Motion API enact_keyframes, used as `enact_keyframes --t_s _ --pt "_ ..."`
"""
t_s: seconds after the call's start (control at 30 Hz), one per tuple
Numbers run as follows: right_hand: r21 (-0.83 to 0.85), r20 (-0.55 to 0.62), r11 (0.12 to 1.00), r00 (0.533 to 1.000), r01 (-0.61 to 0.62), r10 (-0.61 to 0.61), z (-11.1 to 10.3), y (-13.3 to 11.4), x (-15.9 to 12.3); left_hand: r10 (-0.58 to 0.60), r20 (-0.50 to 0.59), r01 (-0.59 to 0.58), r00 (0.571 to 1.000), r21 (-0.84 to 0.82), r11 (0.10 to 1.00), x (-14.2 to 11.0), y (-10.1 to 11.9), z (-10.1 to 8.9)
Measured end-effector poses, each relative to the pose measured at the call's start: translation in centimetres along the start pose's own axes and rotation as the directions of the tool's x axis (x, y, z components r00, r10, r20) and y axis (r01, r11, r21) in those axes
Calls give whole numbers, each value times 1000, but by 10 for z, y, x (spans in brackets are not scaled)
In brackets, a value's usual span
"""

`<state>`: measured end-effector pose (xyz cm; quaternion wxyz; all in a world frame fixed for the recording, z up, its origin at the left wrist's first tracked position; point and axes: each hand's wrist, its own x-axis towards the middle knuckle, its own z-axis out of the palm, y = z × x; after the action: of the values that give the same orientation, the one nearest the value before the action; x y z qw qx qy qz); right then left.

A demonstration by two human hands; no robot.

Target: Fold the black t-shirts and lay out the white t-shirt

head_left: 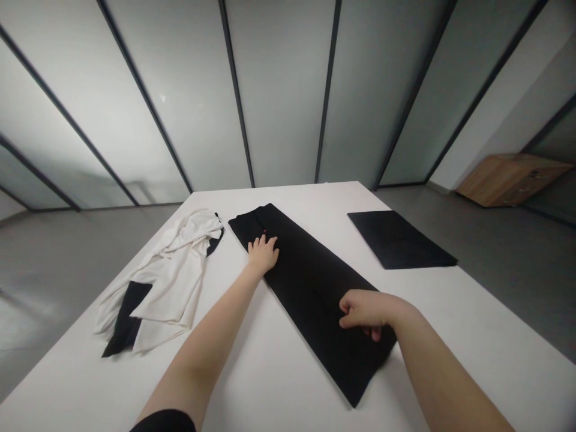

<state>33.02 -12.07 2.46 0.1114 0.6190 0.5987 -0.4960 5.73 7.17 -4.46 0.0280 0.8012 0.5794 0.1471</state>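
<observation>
The left hand (263, 253) lies spread, palm down, on the far end of a long folded black cloth (310, 288). The cloth runs from under it toward the right hand (366, 312), which is curled at the cloth's right edge; whether it pinches the cloth is hard to tell. Left of the left hand lies a crumpled white garment (166, 282); well right of it, a flat black piece (398, 240). All rest on a white table (297, 198), with frosted glass walls (283, 90), a grey floor (495, 270) and a wooden cabinet (513, 179) beyond.
</observation>
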Motion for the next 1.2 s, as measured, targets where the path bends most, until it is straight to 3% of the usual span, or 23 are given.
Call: enact_keyframes --t_s 0.1,0.2,0.27,0.33,0.4,0.47,0.5,0.63,0.73,0.87,1.0,1.1,1.2 --pt "-56 -47 998 999 -17 14 -1 6 -1 -32 3 32 999 7 999 -2 6 3" --pt "-115 -214 993 977 -36 11 -5 8 -6 -41 -11 41 999 2 999 -3 10 2" --pt "-187 -348 982 933 21 -86 -4 0 -9 -43 -38 43 998 -2 999 -4 13 3" --pt "-272 -474 953 844 132 -252 4 -17 -8 -54 -52 54 997 -6 999 -5 15 6" --pt "-337 -576 904 702 262 -418 20 -39 -2 -77 -47 77 996 -7 997 -6 17 11" --pt "-420 -575 818 582 394 -576 41 -57 10 -104 -32 104 994 -8 995 -6 18 15" --pt "-454 -556 791 563 411 -612 52 -63 17 -112 -23 112 993 -7 994 -5 18 17" --pt "-489 -454 798 679 352 -577 80 -66 44 -119 24 119 993 21 993 -2 17 16" --pt "-497 -447 815 716 298 -535 83 -61 54 -137 70 133 988 60 989 2 20 10" --pt "-519 -483 818 703 250 -521 80 -63 59 -177 125 167 976 92 982 11 27 3" --pt "-546 -511 807 675 223 -532 83 -59 60 -202 112 194 973 80 978 19 32 3" --pt "-587 -519 778 633 226 -575 89 -45 55 -198 35 196 980 50 979 19 32 5" --pt "-621 -508 748 607 235 -611 96 -25 46 -201 -128 203 971 1 979 13 31 4"
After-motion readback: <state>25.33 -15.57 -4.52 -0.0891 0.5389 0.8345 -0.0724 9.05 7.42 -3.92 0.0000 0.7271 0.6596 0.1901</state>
